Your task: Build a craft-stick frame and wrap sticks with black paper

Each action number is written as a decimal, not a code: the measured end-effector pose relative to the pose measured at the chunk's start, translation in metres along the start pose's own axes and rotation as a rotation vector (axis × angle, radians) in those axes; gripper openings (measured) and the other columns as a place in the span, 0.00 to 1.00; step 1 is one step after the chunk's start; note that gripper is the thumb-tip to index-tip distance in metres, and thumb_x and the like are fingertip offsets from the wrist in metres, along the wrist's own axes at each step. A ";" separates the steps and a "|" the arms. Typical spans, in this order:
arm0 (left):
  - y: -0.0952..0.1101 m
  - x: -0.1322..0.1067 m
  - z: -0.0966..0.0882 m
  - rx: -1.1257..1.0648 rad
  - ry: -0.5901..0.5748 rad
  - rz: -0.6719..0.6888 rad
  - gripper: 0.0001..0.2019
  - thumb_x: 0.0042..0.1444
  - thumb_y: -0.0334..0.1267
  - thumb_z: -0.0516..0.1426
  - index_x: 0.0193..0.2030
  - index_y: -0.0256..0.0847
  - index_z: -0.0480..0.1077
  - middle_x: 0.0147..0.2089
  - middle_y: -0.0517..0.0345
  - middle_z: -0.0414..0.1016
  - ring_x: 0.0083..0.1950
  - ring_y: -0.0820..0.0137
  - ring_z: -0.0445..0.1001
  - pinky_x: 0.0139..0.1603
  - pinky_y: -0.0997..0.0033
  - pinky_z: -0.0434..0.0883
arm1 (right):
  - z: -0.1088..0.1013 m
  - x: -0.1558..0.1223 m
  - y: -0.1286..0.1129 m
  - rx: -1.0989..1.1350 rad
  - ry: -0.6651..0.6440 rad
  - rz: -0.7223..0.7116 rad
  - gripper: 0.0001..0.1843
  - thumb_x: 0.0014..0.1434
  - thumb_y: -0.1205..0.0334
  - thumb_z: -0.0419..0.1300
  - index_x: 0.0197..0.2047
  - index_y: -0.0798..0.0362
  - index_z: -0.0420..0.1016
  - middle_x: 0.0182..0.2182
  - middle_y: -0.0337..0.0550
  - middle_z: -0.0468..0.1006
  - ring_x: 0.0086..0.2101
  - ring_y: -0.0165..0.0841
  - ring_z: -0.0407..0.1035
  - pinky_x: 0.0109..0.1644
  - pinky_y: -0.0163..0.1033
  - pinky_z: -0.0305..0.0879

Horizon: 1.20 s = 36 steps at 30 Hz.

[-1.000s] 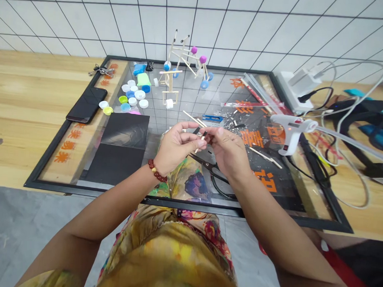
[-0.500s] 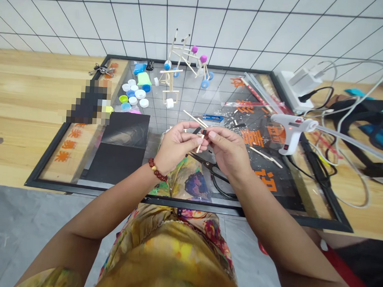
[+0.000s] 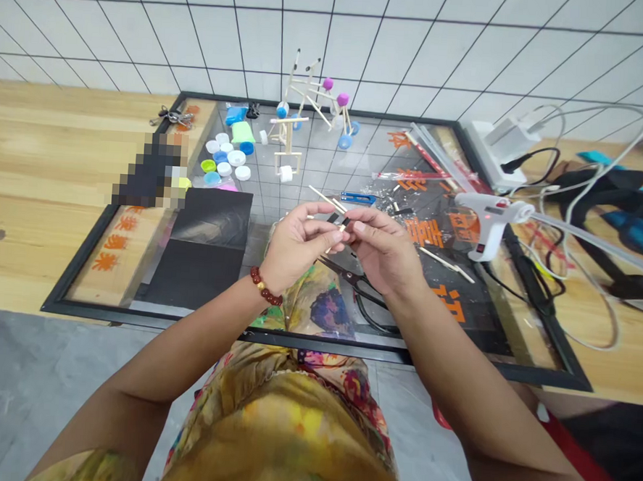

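My left hand point(image 3: 299, 246) and my right hand point(image 3: 380, 248) meet above the glass-topped board point(image 3: 299, 159), their fingertips pinching a short wooden stick point(image 3: 336, 235) from both sides. A dark small piece point(image 3: 337, 218) sits just behind the fingertips, partly hidden, and I cannot tell what it is. Black-handled scissors point(image 3: 352, 280) lie under my right hand. A red beaded bracelet point(image 3: 264, 286) circles my left wrist.
A hot glue gun point(image 3: 489, 223) lies at the right with its cord trailing. Further back stands a wooden stick model with coloured wheels point(image 3: 313, 98). Several bottle caps point(image 3: 225, 158) lie at the back left, beside black sheets point(image 3: 200, 266). Loose sticks point(image 3: 445, 261) lie on the board.
My hands have risen slightly and drawn closer together, and the small stick now tilts more between my fingertips. The objects on the board have not visibly moved.
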State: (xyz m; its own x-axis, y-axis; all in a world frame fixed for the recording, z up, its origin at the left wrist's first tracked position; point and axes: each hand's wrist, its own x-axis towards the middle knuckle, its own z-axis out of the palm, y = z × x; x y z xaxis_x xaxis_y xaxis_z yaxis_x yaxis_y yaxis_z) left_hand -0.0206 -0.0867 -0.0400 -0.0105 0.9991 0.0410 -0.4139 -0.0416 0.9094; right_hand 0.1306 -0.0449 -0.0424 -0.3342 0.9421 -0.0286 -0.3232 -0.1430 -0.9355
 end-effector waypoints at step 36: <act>0.003 0.004 -0.001 -0.073 0.103 0.010 0.17 0.43 0.38 0.72 0.40 0.40 0.79 0.35 0.58 0.81 0.39 0.71 0.79 0.42 0.72 0.74 | 0.008 -0.007 0.004 -0.119 -0.115 0.064 0.14 0.44 0.49 0.75 0.24 0.50 0.81 0.24 0.37 0.75 0.30 0.28 0.64 0.39 0.37 0.61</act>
State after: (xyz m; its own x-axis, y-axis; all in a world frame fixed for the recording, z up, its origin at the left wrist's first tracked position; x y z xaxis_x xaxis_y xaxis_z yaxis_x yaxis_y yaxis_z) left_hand -0.0230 -0.0826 -0.0378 -0.1071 0.9942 0.0039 -0.4786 -0.0550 0.8763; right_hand 0.1251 -0.0543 -0.0429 -0.4519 0.8903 -0.0554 -0.1932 -0.1584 -0.9683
